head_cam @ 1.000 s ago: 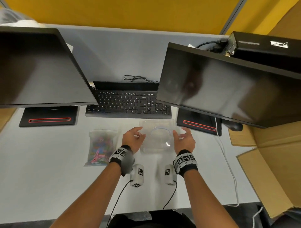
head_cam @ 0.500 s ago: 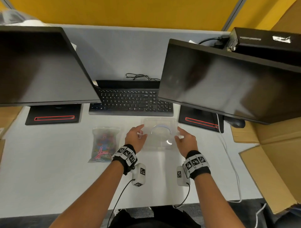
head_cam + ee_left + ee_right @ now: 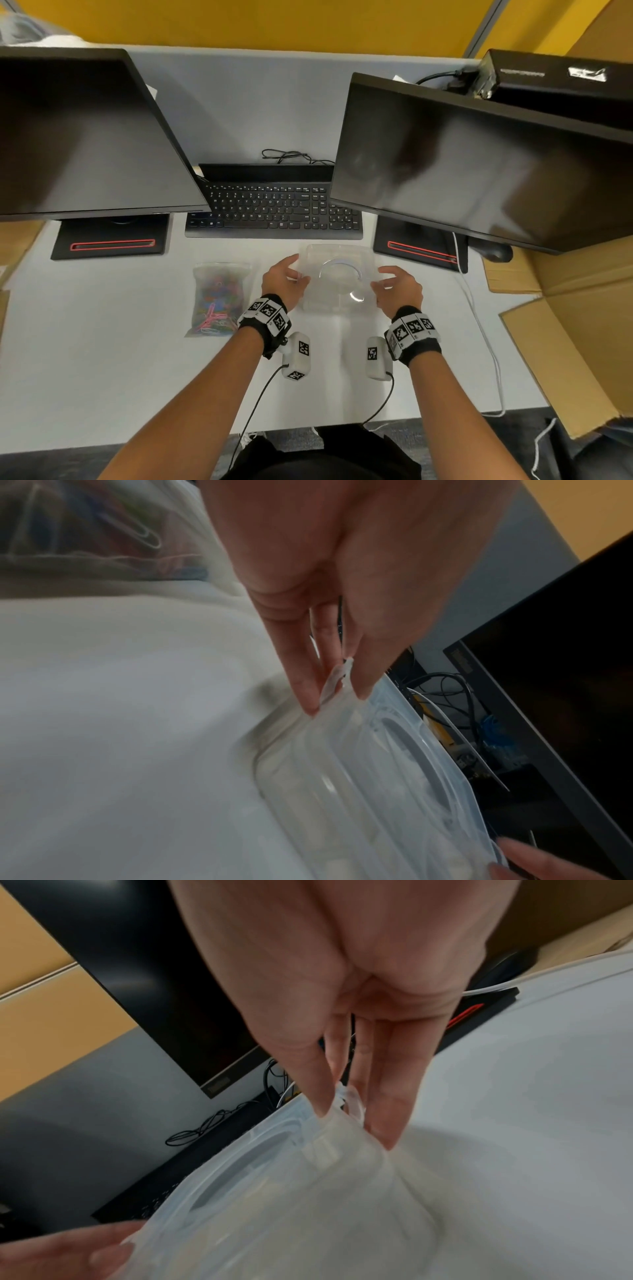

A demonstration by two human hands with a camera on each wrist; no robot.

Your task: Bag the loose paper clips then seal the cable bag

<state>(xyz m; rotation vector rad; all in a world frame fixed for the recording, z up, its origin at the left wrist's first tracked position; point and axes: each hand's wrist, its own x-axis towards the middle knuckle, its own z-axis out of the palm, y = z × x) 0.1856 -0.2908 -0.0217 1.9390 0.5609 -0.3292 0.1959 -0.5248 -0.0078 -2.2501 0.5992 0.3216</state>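
Observation:
A clear plastic cable bag [image 3: 339, 281] with a coiled white cable [image 3: 340, 265] inside lies on the white desk in front of the keyboard. My left hand [image 3: 286, 279] pinches the bag's left edge [image 3: 337, 680] between thumb and fingers. My right hand [image 3: 394, 286] pinches the bag's right edge [image 3: 347, 1099] the same way. A second clear bag [image 3: 219, 296] full of coloured paper clips lies flat to the left of my left hand, seen blurred at the top left of the left wrist view as the paper-clip bag [image 3: 89, 528].
A black keyboard [image 3: 274, 212] sits just behind the cable bag. Two dark monitors [image 3: 85, 137] [image 3: 479, 164] on black stands flank it. An open cardboard box [image 3: 582, 325] stands at the right, with a white cable [image 3: 479, 325] trailing along the desk's right side.
Both hands stay at the cable bag's sides. The right hand has shifted slightly and now pinches the right edge; the head view has drifted a little.

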